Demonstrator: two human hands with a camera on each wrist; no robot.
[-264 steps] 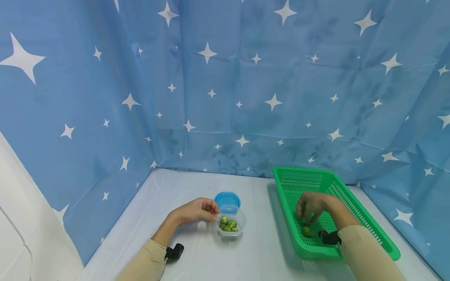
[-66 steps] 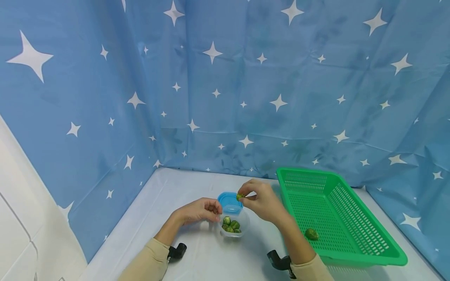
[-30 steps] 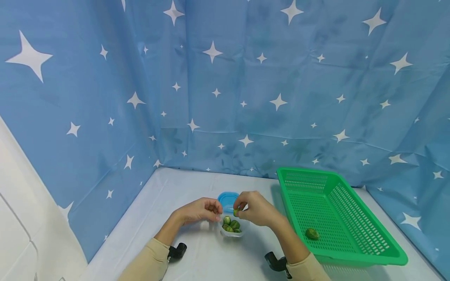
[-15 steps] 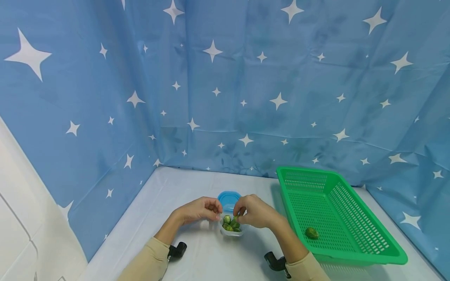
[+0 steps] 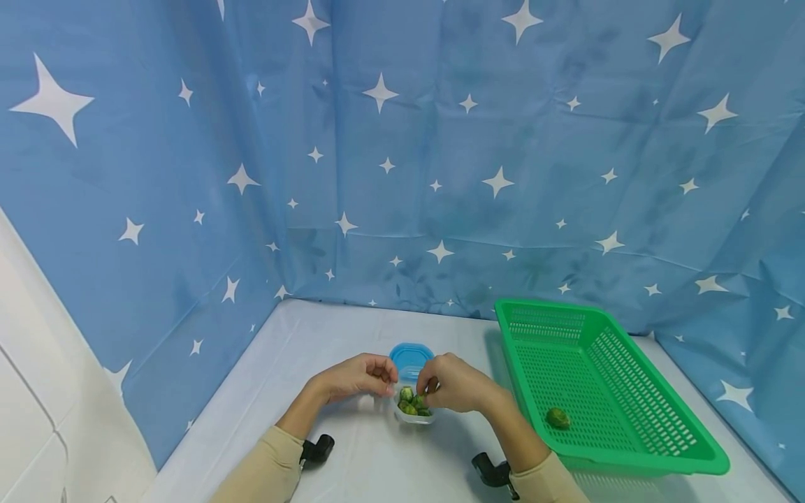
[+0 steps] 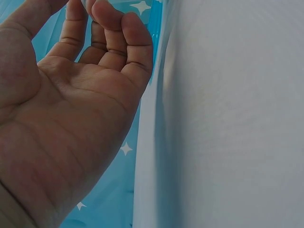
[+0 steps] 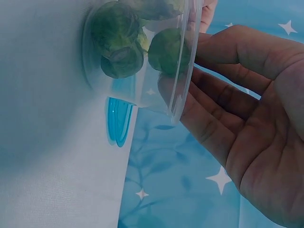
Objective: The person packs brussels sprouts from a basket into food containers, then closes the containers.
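A clear plastic container holding several Brussels sprouts stands on the white table. My left hand pinches its left rim between thumb and fingers; the left wrist view cuts off those tips. From the right, my right hand reaches over the rim with its fingertips inside the container. In the right wrist view, a Brussels sprout sits between the fingers of that hand, among other sprouts seen through the clear wall. Just behind the container lies a round blue lid.
A green perforated basket stands on the right, with a single Brussels sprout on its floor. Blue star-patterned cloth hangs along the back and sides of the table.
Earlier my right hand was in the basket, then carried a Brussels sprout left above the container. Since then it has lowered the sprout inside. My left hand has stayed at the rim.
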